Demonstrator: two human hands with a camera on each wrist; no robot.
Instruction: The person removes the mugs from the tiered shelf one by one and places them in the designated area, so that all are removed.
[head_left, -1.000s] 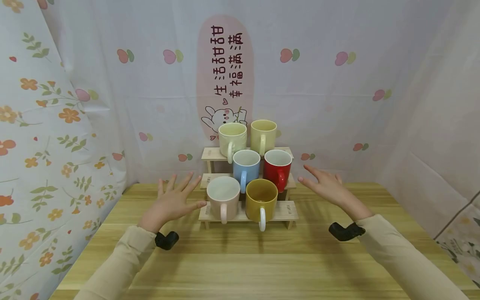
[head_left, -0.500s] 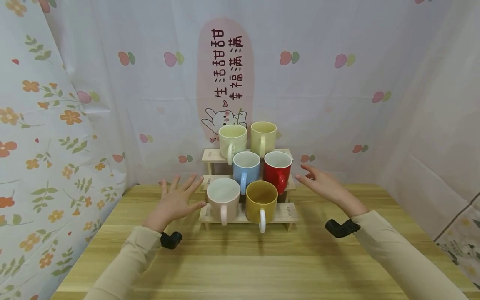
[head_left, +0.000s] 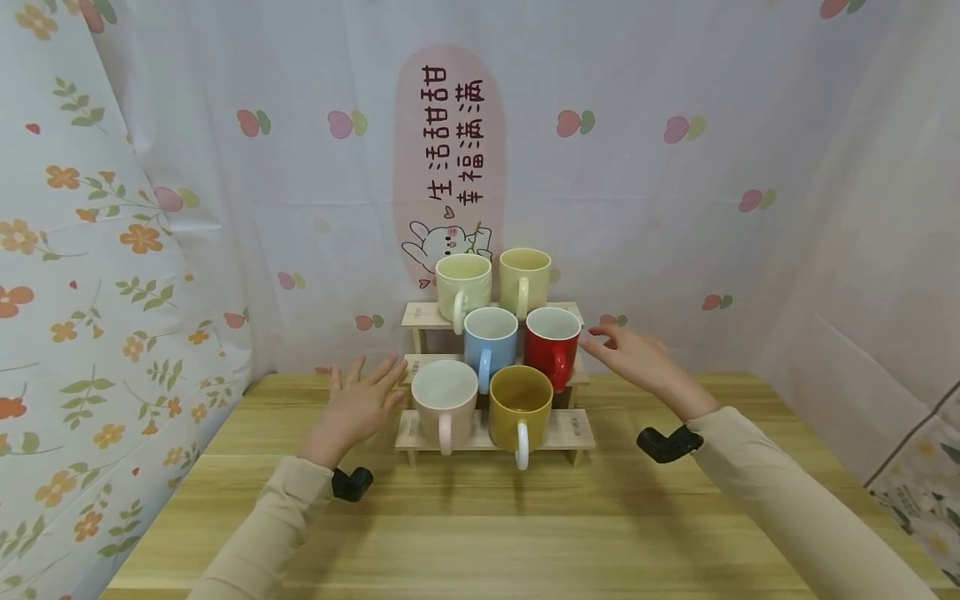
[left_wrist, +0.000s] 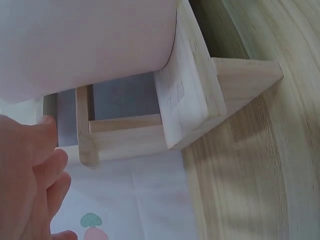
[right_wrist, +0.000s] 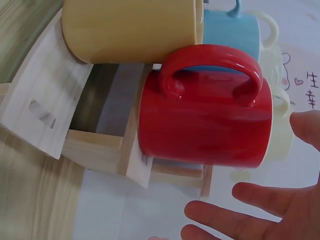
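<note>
A three-step wooden rack [head_left: 576, 422] stands on the table, with two mugs on each step. A pink mug [head_left: 444, 417] and a mustard mug [head_left: 517, 417] stand in front. On the middle step are a blue mug [head_left: 489, 333] and a red mug [head_left: 550, 342]; a pale green mug [head_left: 465, 292] and a yellow mug [head_left: 525, 279] are on top. My left hand [head_left: 356, 414] hovers left of the rack near the pink mug, fingers spread and holding nothing. My right hand [head_left: 637, 362] is just right of the red mug; the right wrist view shows its extended fingers apart from the mug.
A wooden table [head_left: 480, 533] extends in front of the rack and to both sides. Behind hangs a printed white curtain [head_left: 622, 192]; a floral curtain [head_left: 105, 333] closes the left side. All visible mug handles point towards me.
My right hand has moved left, closer to the red mug. My left hand has shifted slightly right towards the rack, its thumb drawn nearer the other fingers. The mugs stay in place.
</note>
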